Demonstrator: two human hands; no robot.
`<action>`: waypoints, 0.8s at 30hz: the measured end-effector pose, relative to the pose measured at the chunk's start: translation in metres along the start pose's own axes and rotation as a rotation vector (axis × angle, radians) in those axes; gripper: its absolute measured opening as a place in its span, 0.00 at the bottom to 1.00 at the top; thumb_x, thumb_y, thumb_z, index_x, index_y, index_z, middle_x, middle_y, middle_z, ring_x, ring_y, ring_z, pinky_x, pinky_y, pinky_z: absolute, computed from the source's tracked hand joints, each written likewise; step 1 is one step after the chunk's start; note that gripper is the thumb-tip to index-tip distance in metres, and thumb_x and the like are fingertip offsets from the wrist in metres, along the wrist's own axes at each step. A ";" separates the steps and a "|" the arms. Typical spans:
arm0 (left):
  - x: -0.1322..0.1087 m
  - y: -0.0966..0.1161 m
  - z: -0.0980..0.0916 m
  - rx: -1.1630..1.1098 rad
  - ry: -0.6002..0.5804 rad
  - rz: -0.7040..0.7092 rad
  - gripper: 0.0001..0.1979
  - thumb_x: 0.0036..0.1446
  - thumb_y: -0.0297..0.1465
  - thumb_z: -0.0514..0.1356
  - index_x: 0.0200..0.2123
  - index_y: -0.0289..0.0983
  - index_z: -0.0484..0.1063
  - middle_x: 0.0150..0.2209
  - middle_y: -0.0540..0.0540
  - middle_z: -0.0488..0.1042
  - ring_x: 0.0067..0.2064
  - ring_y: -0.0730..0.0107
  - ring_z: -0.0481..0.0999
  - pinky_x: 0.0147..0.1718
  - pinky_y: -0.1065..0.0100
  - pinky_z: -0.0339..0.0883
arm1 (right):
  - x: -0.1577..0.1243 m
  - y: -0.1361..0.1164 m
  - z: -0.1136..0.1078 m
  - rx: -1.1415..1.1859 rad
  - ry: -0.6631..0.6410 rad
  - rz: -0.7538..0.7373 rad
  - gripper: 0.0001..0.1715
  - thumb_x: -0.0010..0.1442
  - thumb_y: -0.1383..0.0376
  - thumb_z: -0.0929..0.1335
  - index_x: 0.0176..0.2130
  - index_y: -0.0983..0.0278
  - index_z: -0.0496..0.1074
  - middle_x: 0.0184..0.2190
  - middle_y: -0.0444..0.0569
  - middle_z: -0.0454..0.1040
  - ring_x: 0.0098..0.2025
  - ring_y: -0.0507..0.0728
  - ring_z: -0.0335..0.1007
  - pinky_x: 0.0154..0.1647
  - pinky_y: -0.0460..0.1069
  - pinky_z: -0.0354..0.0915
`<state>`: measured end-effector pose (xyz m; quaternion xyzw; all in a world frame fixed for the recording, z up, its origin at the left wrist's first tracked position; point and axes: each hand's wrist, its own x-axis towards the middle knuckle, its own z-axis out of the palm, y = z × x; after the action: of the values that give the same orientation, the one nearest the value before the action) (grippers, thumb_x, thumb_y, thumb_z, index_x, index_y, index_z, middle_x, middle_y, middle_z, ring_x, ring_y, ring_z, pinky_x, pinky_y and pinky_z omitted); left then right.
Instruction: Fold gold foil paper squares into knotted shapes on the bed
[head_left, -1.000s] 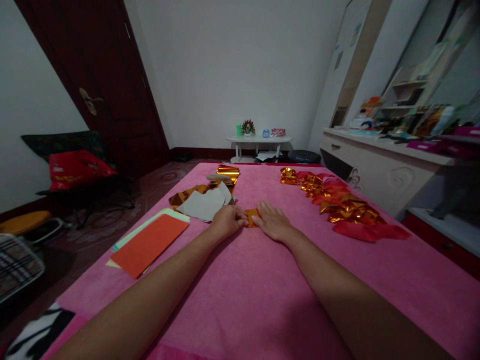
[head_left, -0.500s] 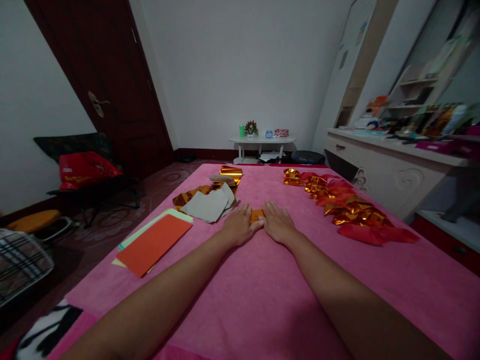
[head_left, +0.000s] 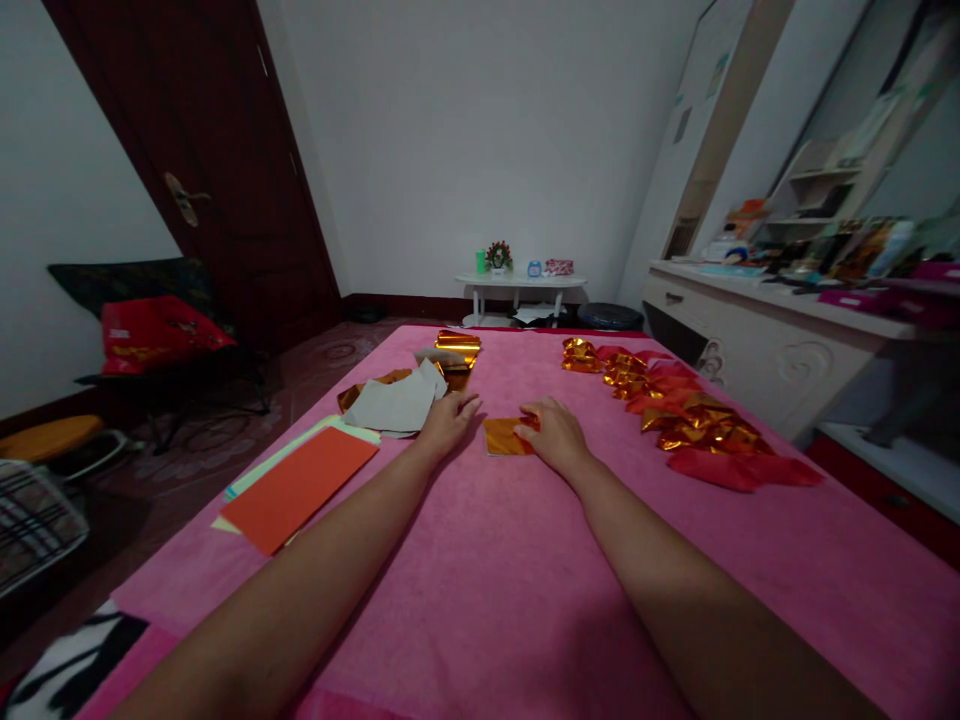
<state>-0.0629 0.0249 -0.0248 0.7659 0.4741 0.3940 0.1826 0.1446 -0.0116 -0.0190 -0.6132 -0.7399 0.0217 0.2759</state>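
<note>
A small piece of gold foil paper (head_left: 501, 437) lies flat on the pink cloth (head_left: 495, 560), a pale edge showing along its near side. My right hand (head_left: 559, 435) is at its right end, thumb and fingers closed on the foil there. To the left, my left hand (head_left: 448, 422) is apart from the foil, its fingers stretched forward and holding nothing that I can see. It is beside the torn grey-white paper (head_left: 390, 402), which partly covers crumpled gold foil (head_left: 351, 396).
Orange card (head_left: 300, 488) tops a stack of coloured sheets at left. A shiny gold foil roll (head_left: 459, 345) lies farther back. Crumpled gold and red foil pieces (head_left: 697, 422) run along the right side. Beyond the bed stands a small white table (head_left: 517, 281); a dresser (head_left: 780, 320) is at right.
My left hand has come off the gold foil paper and moved left toward the grey-white paper. My right hand has shifted slightly right and its fingers have curled, uncovering more foil.
</note>
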 end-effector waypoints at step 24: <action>-0.011 0.026 0.012 -0.199 -0.231 0.027 0.15 0.51 0.40 0.60 0.28 0.32 0.75 0.26 0.47 0.76 0.26 0.74 0.70 0.24 0.75 0.58 | -0.005 -0.007 0.005 0.433 -0.124 -0.085 0.09 0.51 0.62 0.68 0.27 0.64 0.77 0.23 0.45 0.75 0.26 0.52 0.67 0.25 0.44 0.56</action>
<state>-0.0418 0.0037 -0.0202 0.7905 0.3981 0.3507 0.3059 0.1367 -0.0161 -0.0224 -0.5056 -0.7586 0.2059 0.3555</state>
